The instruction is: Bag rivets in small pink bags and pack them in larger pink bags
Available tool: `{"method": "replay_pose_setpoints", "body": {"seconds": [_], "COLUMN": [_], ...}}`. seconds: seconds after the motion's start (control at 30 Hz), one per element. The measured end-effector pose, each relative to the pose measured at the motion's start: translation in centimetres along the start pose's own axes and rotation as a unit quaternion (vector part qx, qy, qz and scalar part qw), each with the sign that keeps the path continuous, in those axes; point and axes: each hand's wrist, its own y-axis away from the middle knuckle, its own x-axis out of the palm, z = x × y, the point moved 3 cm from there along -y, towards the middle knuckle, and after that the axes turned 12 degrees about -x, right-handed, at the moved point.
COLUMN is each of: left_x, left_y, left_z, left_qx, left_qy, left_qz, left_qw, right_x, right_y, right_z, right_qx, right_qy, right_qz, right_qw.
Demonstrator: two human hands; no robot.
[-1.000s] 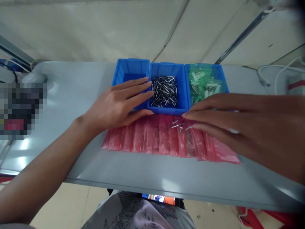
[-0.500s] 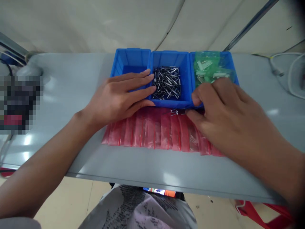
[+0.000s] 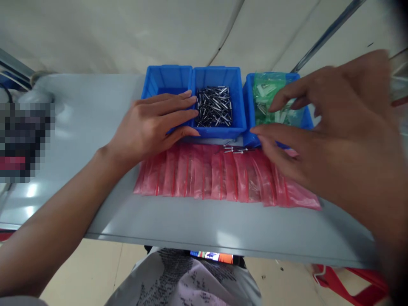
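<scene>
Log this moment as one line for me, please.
left hand: resting on left blue bin | right hand: open, above green bags | metal pins: loose on red bags

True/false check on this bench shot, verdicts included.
1. The middle blue bin holds loose metal pins. True.
2. The right hand is gripping a bag. False: it is open over the right blue bin, which holds green bags.
3. Pink zip bags lie in a row in front of the bins. True.
4. The left hand is pinching a pin. False: its fingers lie spread, holding nothing visible.
5. A few pins lie on the pink zip bags. True.
</scene>
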Motion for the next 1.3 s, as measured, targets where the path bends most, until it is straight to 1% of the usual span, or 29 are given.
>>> {"method": "replay_pose_setpoints", "body": {"seconds": [0.07, 0.1, 0.17, 0.27, 0.43, 0.53, 0.67, 0.73, 0.8, 0.87, 0.93, 1.07, 1.23, 1.3], "left_x": [-0.1, -0.1, -0.1, 0.0, 0.2, 0.2, 0.0, -0.1, -0.1, -0.1, -0.2, -0.2, -0.3, -0.3], "left_y": [0.0, 0.0, 0.0, 0.0, -0.1, -0.2, -0.2, -0.3, -0.3, -0.3, -0.3, -0.2, -0.3, -0.3], "left_z": [0.3, 0.4, 0.7, 0.8, 0.9, 0.9, 0.9, 0.9, 0.9, 0.8, 0.8, 0.7, 0.7, 0.7], "left_qx": [-0.005, -0.008, -0.012, -0.001, 0.035, 0.046, 0.044, 0.042, 0.042, 0.040, 0.036, 0.032, 0.033, 0.034], "left_qy": [-0.007, -0.008, -0.006, -0.015, -0.037, -0.045, -0.051, -0.050, -0.047, -0.043, -0.040, -0.036, -0.037, -0.039], "left_qz": [-0.005, -0.006, -0.004, -0.009, -0.032, -0.041, -0.038, -0.034, -0.030, -0.026, -0.021, -0.006, -0.004, -0.004], "left_qw": [1.000, 1.000, 1.000, 1.000, 0.998, 0.997, 0.997, 0.997, 0.998, 0.998, 0.998, 0.999, 0.999, 0.999], "right_x": [-0.1, 0.0, 0.2, 0.7, 1.7, 2.5, 2.9, 2.8, 2.4, 2.0, 1.9, 2.7, 3.2, 3.0], "right_y": [-0.5, -0.8, -1.4, -2.2, -3.4, -3.7, -3.7, -3.8, -4.1, -4.4, -4.5, -3.9, -2.8, -2.9], "right_z": [0.5, 0.9, 1.9, 3.2, 4.7, 5.7, 6.1, 5.9, 5.7, 5.6, 5.7, 5.8, 5.1, 5.0], "right_qx": [-0.011, -0.026, -0.089, -0.188, -0.240, -0.247, -0.237, -0.244, -0.250, -0.259, -0.273, -0.276, -0.278, -0.263], "right_qy": [0.001, 0.003, 0.026, 0.071, 0.126, 0.147, 0.141, 0.131, 0.110, 0.084, 0.064, 0.041, -0.022, -0.034], "right_qz": [0.007, 0.015, 0.048, 0.103, 0.149, 0.166, 0.115, 0.092, 0.083, 0.092, 0.117, 0.166, 0.161, 0.173], "right_qw": [1.000, 1.000, 0.995, 0.974, 0.951, 0.943, 0.954, 0.956, 0.958, 0.958, 0.953, 0.946, 0.947, 0.949]}}
